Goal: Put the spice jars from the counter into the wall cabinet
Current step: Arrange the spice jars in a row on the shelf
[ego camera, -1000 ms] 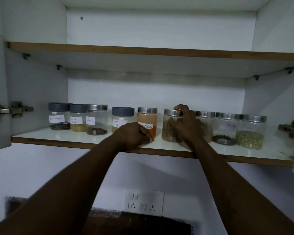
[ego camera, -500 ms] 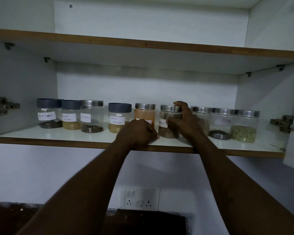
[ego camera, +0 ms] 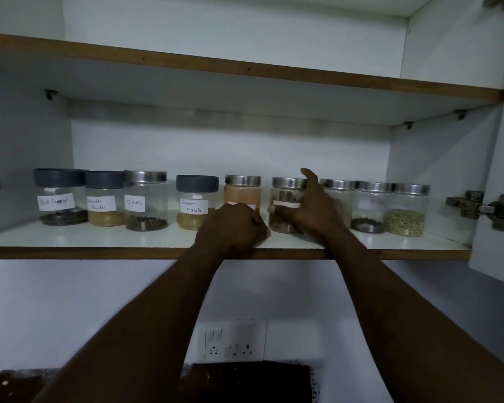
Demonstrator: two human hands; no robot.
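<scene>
Open wall cabinet seen from below, with nine spice jars in one row on the lower shelf (ego camera: pixel 99 242). From the left: black pepper jar (ego camera: pixel 60 199), coriander powder jar (ego camera: pixel 104 199), cloves jar (ego camera: pixel 146 202), garam masala jar (ego camera: pixel 197 203), orange powder jar (ego camera: pixel 242 193), cinnamon-stick jar (ego camera: pixel 284 222), then three steel-lidded jars, the last a jar of green seeds (ego camera: pixel 409 210).

Changed over the past second: cinnamon-stick jar turned in place, its white label (ego camera: pixel 287 203) brought round from out of sight to face front, like the labels further left. Writing on it too faint to read. Probably a tidying step late in the task, with the jars already on the shelf and none visible below; counter mostly out of view, so not certain.

Right hand (ego camera: pixel 314 210) reaching up and clamped on the cinnamon-stick jar: thumb (ego camera: pixel 277 210) laid across the front just under the label, palm against the jar's right side, index finger (ego camera: pixel 307 175) now lifted clear above the lid rather than curled over it. Looks like a grip about to loosen.

Left hand (ego camera: pixel 233 228) curled into a closed fist, resting on the shelf's front edge just before the orange powder jar, nothing visibly held. Both forearms stretched upward, nearly parallel.
</scene>
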